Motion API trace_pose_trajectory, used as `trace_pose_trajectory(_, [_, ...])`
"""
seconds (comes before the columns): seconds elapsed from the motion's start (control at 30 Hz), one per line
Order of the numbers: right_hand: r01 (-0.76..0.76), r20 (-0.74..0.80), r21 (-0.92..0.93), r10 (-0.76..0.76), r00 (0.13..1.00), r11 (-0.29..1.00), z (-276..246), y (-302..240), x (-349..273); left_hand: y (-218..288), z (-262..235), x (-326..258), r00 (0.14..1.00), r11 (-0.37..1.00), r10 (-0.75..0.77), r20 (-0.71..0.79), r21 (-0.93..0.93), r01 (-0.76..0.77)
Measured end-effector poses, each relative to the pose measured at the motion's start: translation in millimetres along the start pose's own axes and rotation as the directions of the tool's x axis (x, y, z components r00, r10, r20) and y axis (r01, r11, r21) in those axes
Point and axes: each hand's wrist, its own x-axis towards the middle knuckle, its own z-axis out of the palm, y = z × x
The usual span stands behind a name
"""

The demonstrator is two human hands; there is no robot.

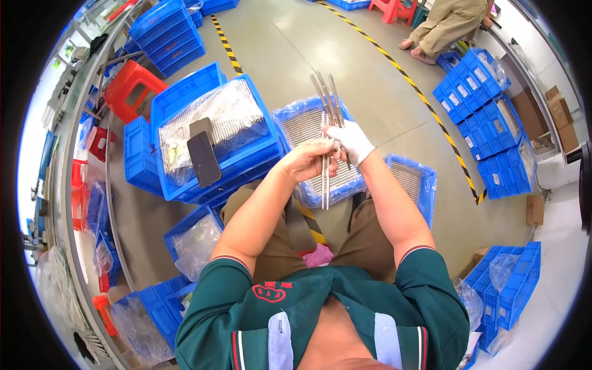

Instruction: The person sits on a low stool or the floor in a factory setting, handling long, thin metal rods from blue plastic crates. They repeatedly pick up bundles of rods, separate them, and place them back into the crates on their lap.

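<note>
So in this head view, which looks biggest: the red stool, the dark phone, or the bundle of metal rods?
1. Red stool.
2. Bundle of metal rods, long but thin, and nearer the camera, so unsure.
3. Dark phone.

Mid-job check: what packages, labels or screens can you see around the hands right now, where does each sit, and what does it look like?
Dark rectangular phone: screen unlit, lying on the plastic-covered blue crate left of the bare left hand.
Small white labels: on the fronts of the stacked blue bins, far right.
Brown cardboard boxes: by the right wall.
Clear plastic liner: lines the blue tray of thin metal rods under the gloved right hand.
</note>
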Motion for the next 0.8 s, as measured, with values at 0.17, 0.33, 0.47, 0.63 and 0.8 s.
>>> trace_pose_trajectory(0.17, [0.151,-0.111,0.089,-0.141,0.984,0.984,-1,17,16,-2,3,4,0.995,0.997,0.002,-0.099,-0.079,-0.01])
trace_pose_trajectory(0.33, [0.144,-0.17,0.059,-0.132,0.977,0.988,1,12,10,0,6,4,0.988,0.999,0.007,-0.157,-0.032,-0.013])
trace_pose_trajectory(0.47, [0.224,-0.247,-0.398,-0.34,0.907,0.889,-11,21,18,7,-4,7,0.944,0.993,0.108,-0.312,0.088,-0.084])
trace_pose_trajectory(0.63, [0.165,-0.222,-0.383,-0.264,0.939,0.909,-10,22,7,33,-31,3,0.68,0.919,0.393,-0.619,0.254,-0.3])
trace_pose_trajectory(0.8, [0.166,-0.157,-0.338,-0.229,0.961,0.926,4,15,-11,45,-32,5,0.589,0.86,0.45,-0.671,0.148,-0.488])
